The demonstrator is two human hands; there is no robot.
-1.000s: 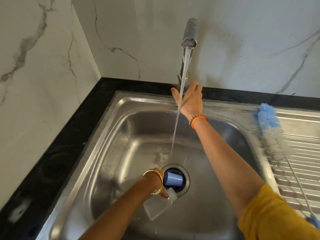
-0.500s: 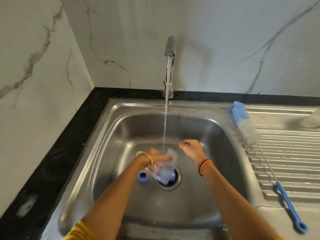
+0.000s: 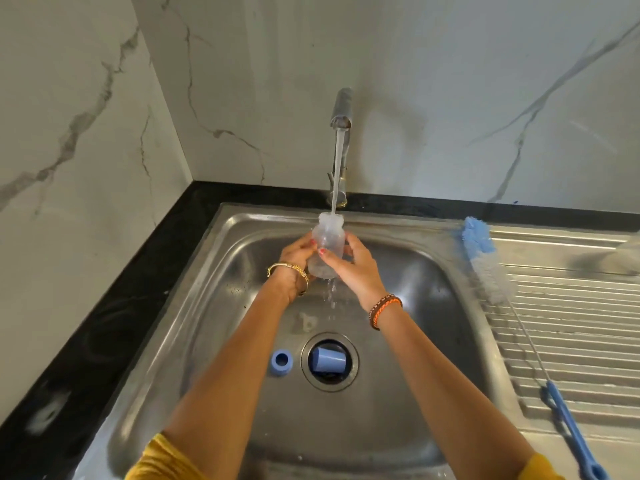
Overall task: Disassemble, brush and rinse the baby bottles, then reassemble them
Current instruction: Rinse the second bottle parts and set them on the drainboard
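Note:
A clear baby bottle (image 3: 327, 244) stands upright under the running tap (image 3: 341, 109), and water streams into its open mouth and drips from its base. My left hand (image 3: 294, 263) holds the bottle's left side and my right hand (image 3: 353, 266) grips its right side. Lower in the steel sink (image 3: 207, 306), a blue screw ring (image 3: 281, 362) lies left of the drain. A blue cap (image 3: 327, 360) lies on its side in the drain opening.
A long bottle brush (image 3: 485, 268) with a blue-and-white head and blue handle lies on the ribbed drainboard (image 3: 571, 323) at the right. Black countertop borders the sink on the left and back, below marble walls.
Both hands have lifted the bottle from near the drain up into the water stream. The right hand, off the tap a second ago, now holds the bottle.

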